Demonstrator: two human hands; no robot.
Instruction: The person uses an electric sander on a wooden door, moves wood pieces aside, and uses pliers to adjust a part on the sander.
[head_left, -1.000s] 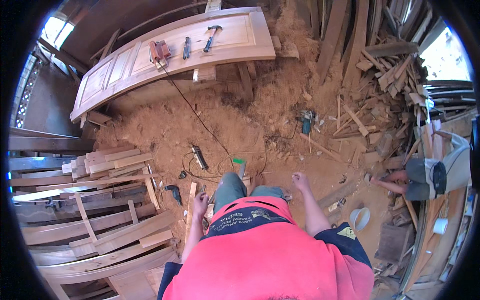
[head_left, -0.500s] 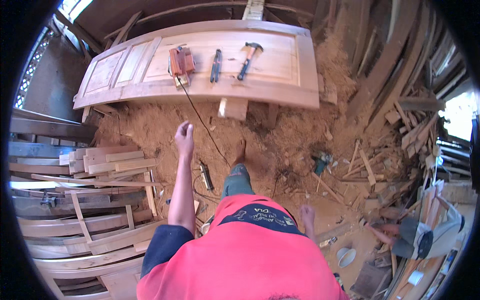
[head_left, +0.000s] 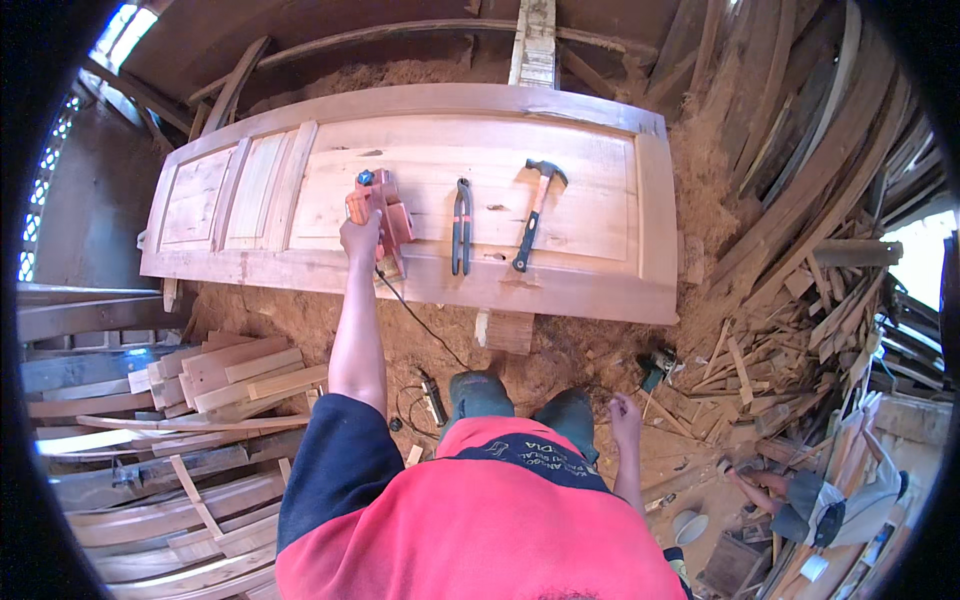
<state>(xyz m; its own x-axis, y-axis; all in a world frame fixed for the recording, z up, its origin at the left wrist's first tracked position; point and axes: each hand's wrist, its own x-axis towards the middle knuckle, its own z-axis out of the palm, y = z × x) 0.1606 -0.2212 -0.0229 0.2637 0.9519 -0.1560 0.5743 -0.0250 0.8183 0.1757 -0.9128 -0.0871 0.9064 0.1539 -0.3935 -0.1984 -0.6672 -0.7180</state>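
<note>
A panelled wooden door (head_left: 480, 290) lies flat across the far side, raised off the ground. On it, left of the middle, sits a red electric planer (head_left: 397, 222) with a blue knob and a dark cord running down toward me. My left hand (head_left: 362, 238) is closed round the planer's handle, its fingers partly hidden. To the planer's right lie long-handled pincers (head_left: 462, 228), then a claw hammer (head_left: 537, 215) with a dark grip. My right hand (head_left: 626, 416) hangs low by my right side, fingers curled, with nothing visible in it.
Stacked boards (head_left: 225, 375) fill the left side. Wood offcuts (head_left: 760, 375) are heaped at the right, near a green power tool (head_left: 655, 368) on the ground. Another person (head_left: 820, 500) is at the lower right, by a white bowl (head_left: 690, 527).
I have come closer to the door. My left hand has reached forward from above the ground and taken hold of the planer. My right hand has risen a little beside me.
</note>
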